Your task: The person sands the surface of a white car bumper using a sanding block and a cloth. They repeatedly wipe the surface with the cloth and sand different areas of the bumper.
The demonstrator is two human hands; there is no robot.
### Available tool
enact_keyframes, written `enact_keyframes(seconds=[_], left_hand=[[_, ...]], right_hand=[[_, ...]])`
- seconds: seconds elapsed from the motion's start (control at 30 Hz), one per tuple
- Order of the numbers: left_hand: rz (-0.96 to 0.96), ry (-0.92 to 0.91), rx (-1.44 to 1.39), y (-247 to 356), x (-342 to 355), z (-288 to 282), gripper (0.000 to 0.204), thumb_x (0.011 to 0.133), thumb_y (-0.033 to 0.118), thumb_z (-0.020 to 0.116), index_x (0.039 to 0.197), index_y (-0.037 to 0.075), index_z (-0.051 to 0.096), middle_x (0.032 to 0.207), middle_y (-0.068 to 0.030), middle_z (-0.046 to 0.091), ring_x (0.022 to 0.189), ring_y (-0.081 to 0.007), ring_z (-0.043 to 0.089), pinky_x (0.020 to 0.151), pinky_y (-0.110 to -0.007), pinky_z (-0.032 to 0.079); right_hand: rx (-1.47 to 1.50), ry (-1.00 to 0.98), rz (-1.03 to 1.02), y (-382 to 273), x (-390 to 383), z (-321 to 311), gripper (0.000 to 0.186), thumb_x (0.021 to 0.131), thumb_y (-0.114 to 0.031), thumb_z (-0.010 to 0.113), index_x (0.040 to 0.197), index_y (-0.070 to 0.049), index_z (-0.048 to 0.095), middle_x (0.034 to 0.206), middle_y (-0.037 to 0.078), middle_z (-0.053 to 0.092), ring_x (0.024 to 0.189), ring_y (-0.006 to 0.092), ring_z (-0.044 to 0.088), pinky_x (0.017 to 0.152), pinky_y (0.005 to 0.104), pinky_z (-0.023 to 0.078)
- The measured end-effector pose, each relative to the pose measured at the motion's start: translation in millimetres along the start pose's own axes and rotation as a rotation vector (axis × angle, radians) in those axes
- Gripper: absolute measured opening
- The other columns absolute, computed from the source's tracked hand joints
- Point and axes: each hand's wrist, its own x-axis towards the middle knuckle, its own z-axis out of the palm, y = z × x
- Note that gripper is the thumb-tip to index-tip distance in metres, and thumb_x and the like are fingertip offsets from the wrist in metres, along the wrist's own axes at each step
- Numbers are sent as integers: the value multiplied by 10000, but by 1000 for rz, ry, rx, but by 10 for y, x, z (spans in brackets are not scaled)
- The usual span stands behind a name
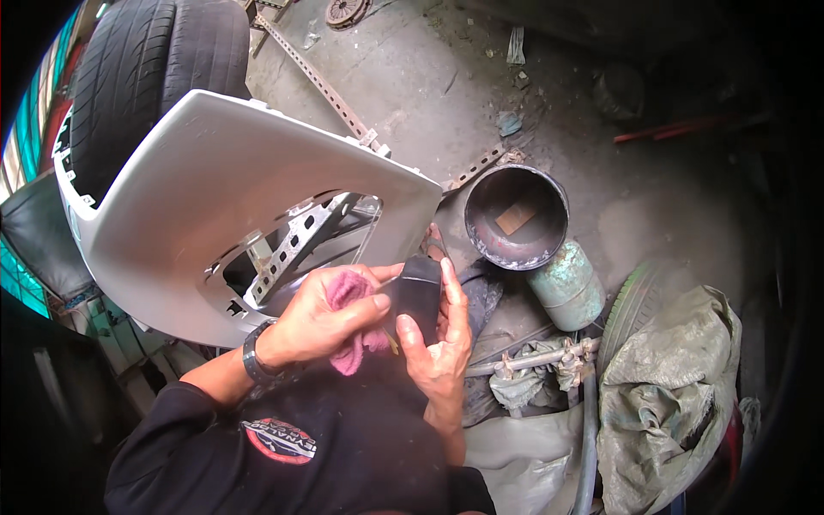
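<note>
My left hand (307,319), with a dark band on its wrist, grips a crumpled pink cloth (350,330). The cloth is bunched in the palm, and its end hangs below the thumb. In front of my chest, my right hand (446,348) holds a smooth black block-like piece (419,292) between thumb and fingers. My left fingertips reach to this piece's left side; whether they press on it I cannot tell. Just beyond both hands stands a silver-grey car bumper panel (283,154), with a large rounded opening through which slotted metal bars show.
Tyres (163,69) stand behind the panel at the far left. To the right are a black bucket (518,206) with a brown piece inside, a worn green cylinder (566,287), another tyre (631,313), a grey pipe (587,438) and a crumpled sack (674,395). A slotted bar (318,81) lies beyond the panel.
</note>
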Motion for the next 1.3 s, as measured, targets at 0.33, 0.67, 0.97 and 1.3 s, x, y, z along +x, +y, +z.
enact_keyframes(seconds=[0.33,0.67,0.97,1.3], left_hand=[[181,65,133,-37,-90,-26,419,845,111,828,1148,27,551,920,-71,673,623,-95,630,554,-238,525],[201,212,785,56,-100,-77,296,941,160,724,1173,11,618,886,-51,700,711,-105,629,636,-260,519],[389,363,838,-445,385,-343,347,987,206,653,1271,9,620,759,-72,651,620,-113,620,559,-282,479],[213,357,554,-385,467,-310,277,1021,253,627,1100,-12,649,673,-3,596,489,-79,547,460,-271,427]], right_hand=[[335,-116,-104,90,-205,275,919,931,-501,691,1549,25,261,1448,216,440,1356,302,443,1135,436,358],[4,371,-276,615,521,79,674,859,-42,650,1465,68,377,1456,259,463,1380,362,449,1165,438,347],[-456,372,-375,643,812,374,656,890,-95,649,1471,46,377,1331,289,534,1201,445,526,1052,498,418],[295,242,-48,1025,980,29,521,956,-154,405,1449,13,422,1380,166,504,1243,254,509,1093,380,381]])
